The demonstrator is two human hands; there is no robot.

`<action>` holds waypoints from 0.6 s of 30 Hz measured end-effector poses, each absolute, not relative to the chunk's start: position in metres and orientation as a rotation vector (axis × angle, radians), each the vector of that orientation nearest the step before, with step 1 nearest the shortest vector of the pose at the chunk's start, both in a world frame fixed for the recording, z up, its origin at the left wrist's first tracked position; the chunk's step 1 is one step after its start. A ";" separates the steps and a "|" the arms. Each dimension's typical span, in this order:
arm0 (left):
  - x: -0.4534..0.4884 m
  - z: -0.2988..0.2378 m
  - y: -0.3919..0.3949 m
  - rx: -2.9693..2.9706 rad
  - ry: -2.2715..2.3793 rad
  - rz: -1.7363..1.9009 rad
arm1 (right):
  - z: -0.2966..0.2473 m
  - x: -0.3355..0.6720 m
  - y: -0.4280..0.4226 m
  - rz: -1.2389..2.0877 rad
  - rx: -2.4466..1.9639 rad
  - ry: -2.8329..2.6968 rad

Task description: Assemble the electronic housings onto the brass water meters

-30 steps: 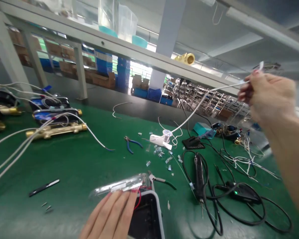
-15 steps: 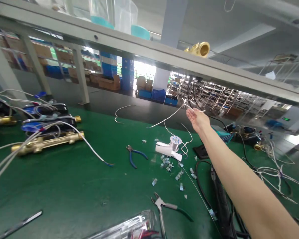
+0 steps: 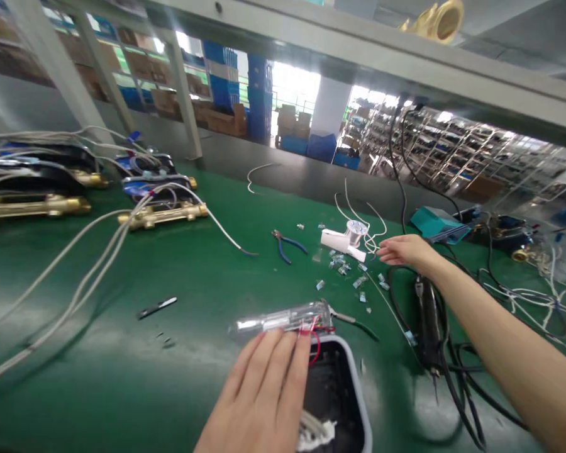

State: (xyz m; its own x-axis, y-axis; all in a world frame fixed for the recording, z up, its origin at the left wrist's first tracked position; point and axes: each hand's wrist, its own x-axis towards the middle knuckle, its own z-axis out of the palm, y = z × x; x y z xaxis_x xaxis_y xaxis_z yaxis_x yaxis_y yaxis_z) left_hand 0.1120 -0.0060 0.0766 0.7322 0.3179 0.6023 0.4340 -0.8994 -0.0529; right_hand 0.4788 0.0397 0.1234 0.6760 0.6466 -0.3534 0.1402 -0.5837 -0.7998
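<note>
My left hand (image 3: pixel 264 390) lies flat, fingers stretched, over the left side of a black box with a grey rim (image 3: pixel 358 390). Its fingertips reach a clear plastic tube (image 3: pixel 283 316) with red wires at its end; the thumb is hidden. Grey cables with a white end show inside the box. My right hand (image 3: pixel 403 250) has its fingers outstretched, nothing visible in them, just right of white wires (image 3: pixel 370 242) and a solder spool (image 3: pixel 356 231) on a white holder (image 3: pixel 334 240). Several small clear connectors (image 3: pixel 342 267) lie below the spool.
Blue-handled cutters (image 3: pixel 287 244) and green-handled pliers (image 3: pixel 358 324) lie on the green mat. A black pen-like tool (image 3: pixel 156 307) is at left. Brass valve bodies (image 3: pixel 163 216) with cables stand farther left. A black power screwdriver (image 3: pixel 428 321) with cords lies right. A shelf beam (image 3: pixel 311 38) crosses above.
My right hand has come down and let go of the white wire, which now stands by the spool. My left hand and the black box have come into view as the camera tilted down.
</note>
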 end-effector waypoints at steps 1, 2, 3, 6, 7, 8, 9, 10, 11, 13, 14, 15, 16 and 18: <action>0.111 0.083 -0.009 -2.778 -0.616 -0.870 | 0.128 0.466 0.027 0.857 -2.127 -0.683; 0.110 0.088 -0.013 -2.805 -0.635 -0.868 | 0.133 0.450 0.013 0.884 -2.131 -0.768; 0.111 0.091 -0.017 -2.828 -0.671 -0.879 | 0.136 0.433 -0.002 0.907 -2.122 -0.851; 0.113 0.096 -0.030 -2.883 -0.761 -0.918 | 0.138 0.374 -0.050 0.942 -2.057 -1.045; 0.113 0.097 -0.033 -2.898 -0.778 -0.918 | 0.135 0.355 -0.066 0.932 -2.030 -1.106; 0.113 0.097 -0.036 -2.912 -0.780 -0.911 | 0.130 0.337 -0.079 0.889 -2.001 -1.200; 0.112 0.097 -0.038 -2.928 -0.774 -0.900 | 0.125 0.321 -0.091 0.867 -1.983 -1.268; 0.111 0.097 -0.039 -2.946 -0.758 -0.893 | 0.119 0.307 -0.101 0.848 -1.978 -1.310; 0.108 0.097 -0.040 -2.970 -0.726 -0.892 | 0.113 0.296 -0.108 0.822 -1.985 -1.342; 0.100 0.095 -0.042 -3.021 -0.655 -0.925 | 0.102 0.280 -0.118 0.794 -1.994 -1.335; 0.095 0.093 -0.043 -3.034 -0.651 -0.975 | 0.097 0.275 -0.120 0.780 -1.990 -1.316; 0.089 0.090 -0.045 -3.032 -0.690 -1.053 | 0.094 0.271 -0.122 0.771 -1.979 -1.291; 0.083 0.087 -0.046 -3.006 -0.779 -1.156 | 0.091 0.269 -0.123 0.758 -1.967 -1.268; 0.071 0.080 -0.049 -2.895 -1.106 -1.377 | 0.086 0.266 -0.125 0.712 -1.958 -1.237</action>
